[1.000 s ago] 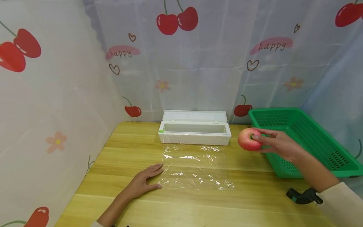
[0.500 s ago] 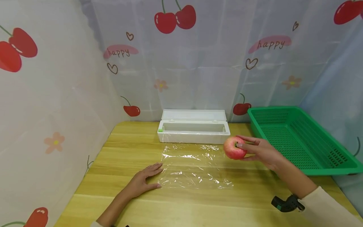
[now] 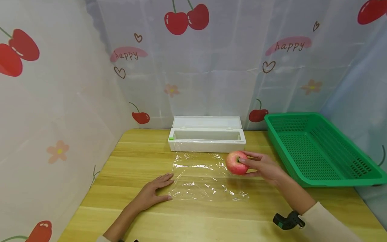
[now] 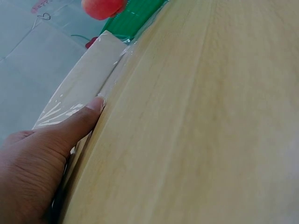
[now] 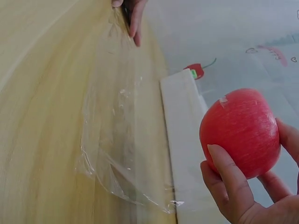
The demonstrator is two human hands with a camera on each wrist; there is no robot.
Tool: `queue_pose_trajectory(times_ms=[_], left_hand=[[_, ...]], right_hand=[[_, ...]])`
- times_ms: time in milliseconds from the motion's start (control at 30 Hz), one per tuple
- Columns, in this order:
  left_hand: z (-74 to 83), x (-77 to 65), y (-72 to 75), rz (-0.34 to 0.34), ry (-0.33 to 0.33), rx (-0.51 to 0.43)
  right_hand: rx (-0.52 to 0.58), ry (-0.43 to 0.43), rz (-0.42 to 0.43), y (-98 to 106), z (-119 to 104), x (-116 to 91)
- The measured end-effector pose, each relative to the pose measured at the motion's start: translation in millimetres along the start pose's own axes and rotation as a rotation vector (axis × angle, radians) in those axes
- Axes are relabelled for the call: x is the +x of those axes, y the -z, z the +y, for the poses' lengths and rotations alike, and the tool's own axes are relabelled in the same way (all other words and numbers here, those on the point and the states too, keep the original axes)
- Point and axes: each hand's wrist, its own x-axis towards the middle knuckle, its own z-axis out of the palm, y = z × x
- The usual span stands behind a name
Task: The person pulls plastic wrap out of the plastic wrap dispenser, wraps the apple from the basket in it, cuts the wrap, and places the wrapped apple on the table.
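Observation:
A red apple (image 3: 236, 163) is pinched between the thumb and fingers of my right hand (image 3: 262, 167), over the right part of a clear sheet of plastic wrap (image 3: 199, 181). In the right wrist view the apple (image 5: 240, 133) shows large, above the level of the table. My left hand (image 3: 151, 192) rests on the table with straight fingers, its fingertips at the left edge of the wrap. Behind the sheet stands a white wrap dispenser box (image 3: 207, 146), its lid raised; the sheet runs out from its front edge.
A green plastic basket (image 3: 314, 151) with slotted walls stands at the right. The wooden table (image 3: 193, 222) meets a cherry-print curtain (image 3: 205, 84) at the back and on the left. A small green piece (image 3: 171, 138) sits on the box's left front edge.
My right hand has carried the apple leftward and toward me, from beside the basket to over the wrap. My left hand has stayed in place.

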Motion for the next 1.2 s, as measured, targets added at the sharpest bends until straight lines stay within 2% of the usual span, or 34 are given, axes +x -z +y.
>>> queue_pose_trajectory(times_ms=[233,567,833,1200], left_hand=[[3.2,1.2,1.9,-0.007,0.019,-0.021],[1.8,1.8,1.2,-0.002,0.006,-0.005],[3.8,-0.1,2.1,-0.007,0.017,-0.005],[3.8,-1.0,1.9,-0.010,0.025,-0.017]], right_hand=[[0.020,0.001,-0.023,-12,6,9],[-0.010,-0.018,0.047,-30,9,23],[-0.037,-0.036,0.058,-46,17,34],[0.027,-0.073,0.089,-61,21,48]])
